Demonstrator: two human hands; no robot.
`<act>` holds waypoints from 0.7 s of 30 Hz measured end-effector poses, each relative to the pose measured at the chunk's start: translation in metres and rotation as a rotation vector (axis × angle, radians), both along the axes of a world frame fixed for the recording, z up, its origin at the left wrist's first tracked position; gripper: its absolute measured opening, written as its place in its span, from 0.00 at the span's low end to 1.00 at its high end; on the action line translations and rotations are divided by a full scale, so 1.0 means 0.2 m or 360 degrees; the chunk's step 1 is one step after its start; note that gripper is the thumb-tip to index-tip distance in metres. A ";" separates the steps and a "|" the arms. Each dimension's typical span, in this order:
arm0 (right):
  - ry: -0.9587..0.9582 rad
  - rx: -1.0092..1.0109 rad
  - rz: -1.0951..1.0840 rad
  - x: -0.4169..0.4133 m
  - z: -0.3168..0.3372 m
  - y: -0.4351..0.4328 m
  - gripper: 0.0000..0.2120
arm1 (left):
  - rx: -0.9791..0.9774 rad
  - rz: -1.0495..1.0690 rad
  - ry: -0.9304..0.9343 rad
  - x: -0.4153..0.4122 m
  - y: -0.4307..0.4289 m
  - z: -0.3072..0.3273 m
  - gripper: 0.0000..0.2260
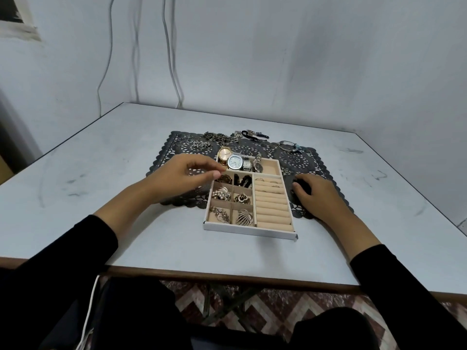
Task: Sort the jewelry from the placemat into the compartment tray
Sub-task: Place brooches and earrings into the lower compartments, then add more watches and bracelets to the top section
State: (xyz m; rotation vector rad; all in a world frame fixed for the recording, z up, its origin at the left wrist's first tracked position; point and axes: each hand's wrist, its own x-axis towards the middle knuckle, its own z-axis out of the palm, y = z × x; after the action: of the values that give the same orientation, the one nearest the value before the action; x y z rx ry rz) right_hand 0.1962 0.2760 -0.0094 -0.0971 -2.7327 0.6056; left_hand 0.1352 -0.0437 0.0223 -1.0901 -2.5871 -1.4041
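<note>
A white compartment tray (249, 231) with beige lining sits on a dark lace placemat (298, 160). Its back section holds watches (235, 161); small cells hold brooches (222, 194) and a dark piece (242, 179); the ring rolls (273, 208) carry a few rings. My left hand (184, 176) hovers at the tray's upper left cell, fingertips pinched together; whether they hold anything I cannot tell. To the tray's right, my right hand (318, 195) rests on the mat, fingers curled over a dark object (302, 184). Loose rings (187, 142), chains (219, 137) and bangles (289, 145) lie at the mat's far edge.
The grey table (101, 173) stands against a white wall, with cables (171, 59) hanging down behind it. Its wooden front edge (227, 276) is close to my lap. A patterned floor shows below.
</note>
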 end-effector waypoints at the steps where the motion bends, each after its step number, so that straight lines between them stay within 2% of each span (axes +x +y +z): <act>1: 0.0012 0.0003 -0.0009 -0.01 0.00 0.00 0.17 | 0.0003 0.0059 0.0043 -0.03 0.00 -0.01 0.09; 4: 0.0039 0.0012 -0.0038 -0.06 0.01 0.03 0.17 | -0.0103 0.0213 0.0199 -0.13 0.01 -0.04 0.11; 7: 0.0081 0.0013 -0.0021 -0.12 0.02 0.05 0.17 | -0.0351 0.0342 0.0312 -0.24 0.03 -0.07 0.15; 16: -0.0078 0.0081 0.0123 -0.36 0.01 0.06 0.21 | -0.1112 0.0548 0.0106 -0.52 0.09 -0.15 0.28; 21: -0.0092 0.0126 0.0142 -0.50 0.01 0.08 0.21 | -0.1228 0.0530 0.0153 -0.61 0.13 -0.16 0.29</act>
State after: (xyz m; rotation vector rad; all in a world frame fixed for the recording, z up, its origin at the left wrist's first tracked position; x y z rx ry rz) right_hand 0.0958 0.2923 -0.0064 0.0271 -2.8257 0.5252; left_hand 0.0142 -0.0179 -0.0099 -0.6512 -3.0992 -0.2634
